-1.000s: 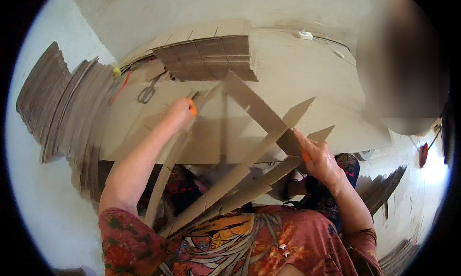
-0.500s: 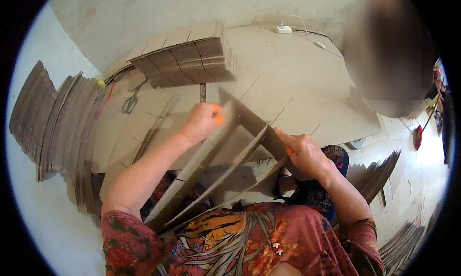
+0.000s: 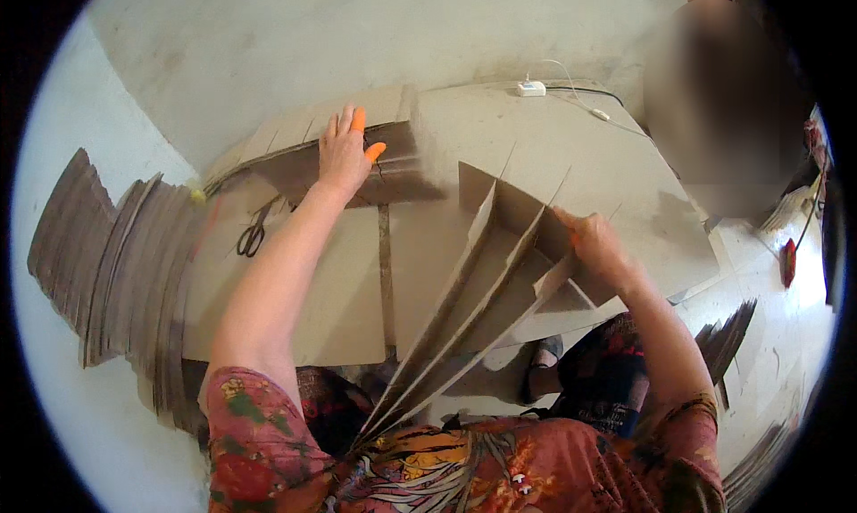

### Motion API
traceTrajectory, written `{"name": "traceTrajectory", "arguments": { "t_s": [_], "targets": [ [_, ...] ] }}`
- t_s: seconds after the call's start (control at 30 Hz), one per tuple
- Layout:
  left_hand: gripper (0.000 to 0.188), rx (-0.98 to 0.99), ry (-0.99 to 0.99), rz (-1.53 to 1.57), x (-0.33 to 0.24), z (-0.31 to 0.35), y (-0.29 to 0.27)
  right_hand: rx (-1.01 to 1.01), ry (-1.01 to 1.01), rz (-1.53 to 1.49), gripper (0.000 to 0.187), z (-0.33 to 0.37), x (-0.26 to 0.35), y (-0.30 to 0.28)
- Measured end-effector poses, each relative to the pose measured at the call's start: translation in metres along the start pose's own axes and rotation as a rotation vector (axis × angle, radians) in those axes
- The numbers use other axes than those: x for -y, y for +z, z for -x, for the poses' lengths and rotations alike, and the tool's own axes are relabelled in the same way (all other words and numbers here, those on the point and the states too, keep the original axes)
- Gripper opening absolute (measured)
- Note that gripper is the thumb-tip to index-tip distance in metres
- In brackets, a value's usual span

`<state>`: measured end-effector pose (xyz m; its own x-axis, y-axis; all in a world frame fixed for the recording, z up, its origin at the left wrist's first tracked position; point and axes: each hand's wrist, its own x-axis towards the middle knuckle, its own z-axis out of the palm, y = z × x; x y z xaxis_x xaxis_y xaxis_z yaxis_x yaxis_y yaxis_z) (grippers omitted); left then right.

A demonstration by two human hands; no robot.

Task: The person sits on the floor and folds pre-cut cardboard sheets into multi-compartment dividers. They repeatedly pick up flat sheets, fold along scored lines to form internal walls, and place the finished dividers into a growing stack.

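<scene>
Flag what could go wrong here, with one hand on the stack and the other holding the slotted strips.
The right hand alone grips the fanned cardboard strips; they could slip out of their cross piece or splay. The left hand presses the cardboard stack near its edge, which might shift it. The scissors lie close to the left forearm.

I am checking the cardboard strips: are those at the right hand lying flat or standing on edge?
On edge. The long cardboard strips stand fanned, crossed by a short strip under the right hand.

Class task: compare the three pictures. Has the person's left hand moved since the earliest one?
Yes. The left hand has left the slotted cardboard strips and reached forward onto the stack of cardboard pieces, beyond the scissors.
</scene>
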<state>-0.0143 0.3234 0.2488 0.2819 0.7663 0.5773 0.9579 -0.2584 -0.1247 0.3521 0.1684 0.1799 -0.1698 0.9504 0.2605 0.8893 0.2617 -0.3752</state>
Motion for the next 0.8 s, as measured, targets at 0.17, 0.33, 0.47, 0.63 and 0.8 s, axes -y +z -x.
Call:
{"name": "traceTrajectory", "arguments": {
  "t_s": [0.17, 0.33, 0.47, 0.63, 0.8],
  "targets": [
    [0.045, 0.326, -0.011, 0.000, 0.001, -0.041, 0.012, -0.060, 0.078, 0.055, 0.048, -0.032, -0.044, 0.002],
    [0.028, 0.207, -0.030, 0.234, 0.017, -0.053, 0.014, -0.064, 0.121, 0.246, 0.043, -0.039, -0.050, -0.012],
    [0.026, 0.369, -0.139, 0.552, 0.044, -0.065, 0.003, -0.333, -0.019, 0.210, 0.040, -0.021, -0.016, -0.021],
    [0.023, 0.073, -0.169, 0.632, 0.045, -0.045, -0.007, -0.384, 0.013, -0.509, 0.031, 0.008, 0.036, -0.020],
    [0.026, -0.244, 0.139, 0.721, -0.026, -0.002, -0.039, -0.230, 0.086, -1.115, 0.037, 0.024, 0.063, -0.024]
  ]
}}
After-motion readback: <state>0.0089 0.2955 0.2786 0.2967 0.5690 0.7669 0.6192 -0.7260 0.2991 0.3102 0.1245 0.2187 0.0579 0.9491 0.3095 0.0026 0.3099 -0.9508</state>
